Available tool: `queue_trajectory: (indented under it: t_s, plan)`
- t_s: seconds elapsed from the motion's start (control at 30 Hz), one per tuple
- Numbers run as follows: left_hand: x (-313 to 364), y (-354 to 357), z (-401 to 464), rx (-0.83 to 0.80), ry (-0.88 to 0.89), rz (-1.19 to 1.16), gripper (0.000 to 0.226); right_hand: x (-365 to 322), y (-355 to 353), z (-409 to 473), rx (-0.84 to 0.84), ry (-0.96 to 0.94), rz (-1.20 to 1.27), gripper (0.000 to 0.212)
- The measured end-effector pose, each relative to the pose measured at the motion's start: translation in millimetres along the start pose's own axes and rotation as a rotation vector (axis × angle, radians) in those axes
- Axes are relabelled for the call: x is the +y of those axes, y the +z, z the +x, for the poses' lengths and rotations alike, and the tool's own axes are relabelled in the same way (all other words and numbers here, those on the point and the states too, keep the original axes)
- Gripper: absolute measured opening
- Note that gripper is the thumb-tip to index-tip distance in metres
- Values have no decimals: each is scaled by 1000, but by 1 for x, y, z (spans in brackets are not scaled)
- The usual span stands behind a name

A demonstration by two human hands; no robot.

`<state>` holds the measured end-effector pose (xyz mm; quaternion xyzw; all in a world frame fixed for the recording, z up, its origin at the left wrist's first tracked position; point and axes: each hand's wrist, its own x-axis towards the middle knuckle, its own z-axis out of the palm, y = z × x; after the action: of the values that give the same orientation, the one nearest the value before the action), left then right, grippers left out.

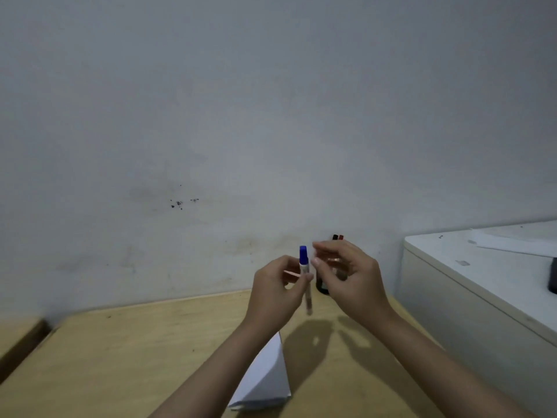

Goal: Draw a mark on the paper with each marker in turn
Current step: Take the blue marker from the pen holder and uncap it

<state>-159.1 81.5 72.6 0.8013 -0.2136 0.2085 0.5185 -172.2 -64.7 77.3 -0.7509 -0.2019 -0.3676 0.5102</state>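
My left hand (275,292) holds a white marker with a blue cap (304,268) upright above the wooden table (135,357), the cap still on and pointing up. My right hand (346,276) hovers just right of the cap, fingers curled and apart, touching nothing I can see. Behind my right hand stands a dark holder (322,288) with a black-capped marker (335,237) and a red-capped marker (341,237) poking above my fingers. The white paper (266,378) lies on the table below my left forearm, partly covered by it.
A grey wall rises right behind the table. A white cabinet (482,285) stands to the right, with a sheet of paper and a dark object on top. A second wooden surface (18,336) sits at the far left across a gap.
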Motion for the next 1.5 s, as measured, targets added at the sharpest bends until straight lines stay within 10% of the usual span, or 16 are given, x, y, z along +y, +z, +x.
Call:
queue_trajectory:
  t_s: [0.23,0.67,0.83,1.5]
  plan:
    - [17,-42,-35,113,-117,-95,51,-30,25,-59,167,334,153,12]
    - [20,-60,-62,168,-173,-298,9,-62,56,-67,186,1111,983,12]
    - [16,-63,-71,100,-185,-246,10,-65,56,-57,176,1138,1201,13]
    - [11,-79,-73,141,-417,-408,10,-50,68,-60,212,700,814,15]
